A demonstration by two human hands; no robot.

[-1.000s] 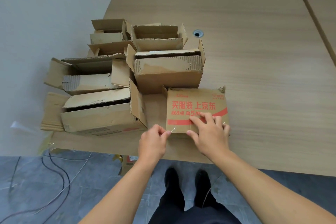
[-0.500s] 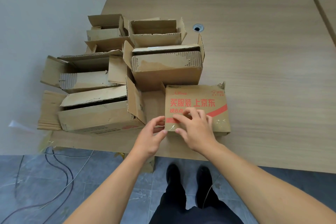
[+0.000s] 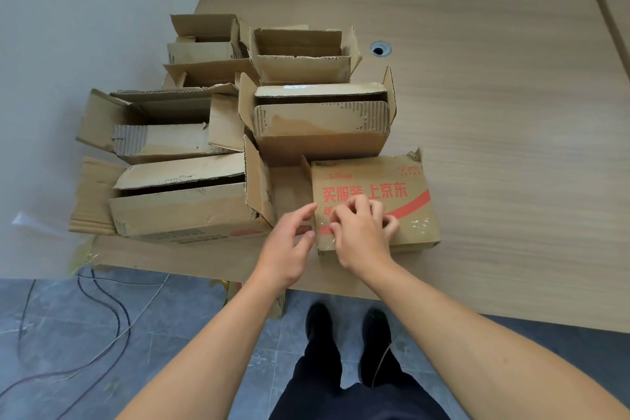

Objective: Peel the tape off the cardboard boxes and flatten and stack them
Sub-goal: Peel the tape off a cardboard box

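At the near edge of the wooden table [image 3: 494, 112] lies one closed printed box [image 3: 402, 181], flat on its broad face. Its long axis runs left to right, roughly along the table edge, and its red lettering reads upright towards the person. A strip of clear tape [image 3: 417, 225] shines across the near part of that face, running the same way as the box.

Two bare hands are at the box's left end. The left hand [image 3: 289, 245] is loose, fingers stretched and relaxed, grasping nothing, its forefinger at the box's left edge. The right hand [image 3: 361, 239] sits on top with fingers curled, tips down on the taped face. I cannot tell whether they have caught any tape.

Behind and to the left stand six open boxes [image 3: 320, 133], as far as I can count, flaps up, packed close together. One round cable hole [image 3: 378, 49] sits beyond them. On the floor are two black shoes [image 3: 318, 320] and a few loose cables [image 3: 102, 300].
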